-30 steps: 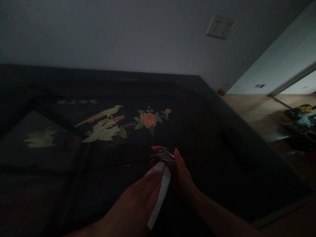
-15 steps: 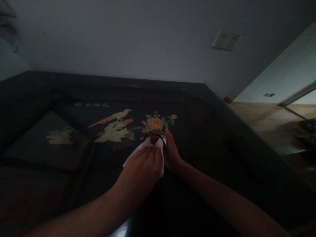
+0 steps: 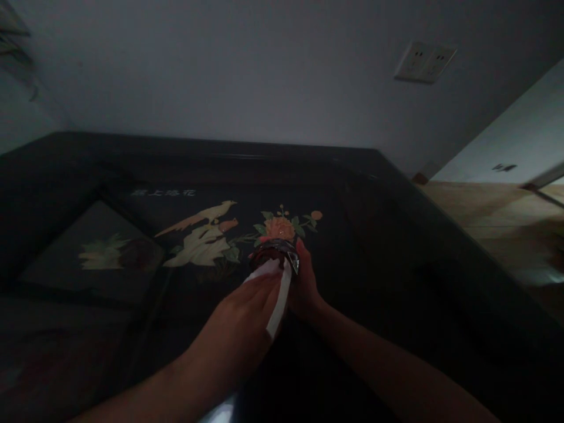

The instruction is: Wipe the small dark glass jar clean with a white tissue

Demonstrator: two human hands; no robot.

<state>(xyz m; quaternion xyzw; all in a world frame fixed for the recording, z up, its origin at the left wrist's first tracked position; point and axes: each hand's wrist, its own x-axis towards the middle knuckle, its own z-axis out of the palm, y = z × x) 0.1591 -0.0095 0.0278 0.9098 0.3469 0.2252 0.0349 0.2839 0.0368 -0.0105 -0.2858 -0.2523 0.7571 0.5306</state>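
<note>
My right hand [image 3: 305, 279] grips the side of a dark, shiny round vessel [image 3: 282, 247], which is tilted with its mouth toward me. Whether it is a bowl, a cup or an ashtray I cannot make out in the dim light. Pressed into its mouth is my left hand [image 3: 244, 314], closed on a white cloth or tissue [image 3: 278, 308]. One strip of the white material hangs back over that hand. The left fingertips are hidden inside the vessel, and most of the right fingers are behind it. Both hands are above a dark tabletop [image 3: 352, 282].
Inlaid in the dark top are a bird picture [image 3: 202, 232], a flower [image 3: 279, 227] and pale lettering [image 3: 163, 192]. A pale wall [image 3: 220, 70] with a double socket [image 3: 425, 61] rises behind. Light floor [image 3: 467, 205] shows at the right.
The left hand has pushed deeper into the vessel and turned, and the white strip now lies over its back. The vessel sits slightly lower in view. My view has shifted a little.
</note>
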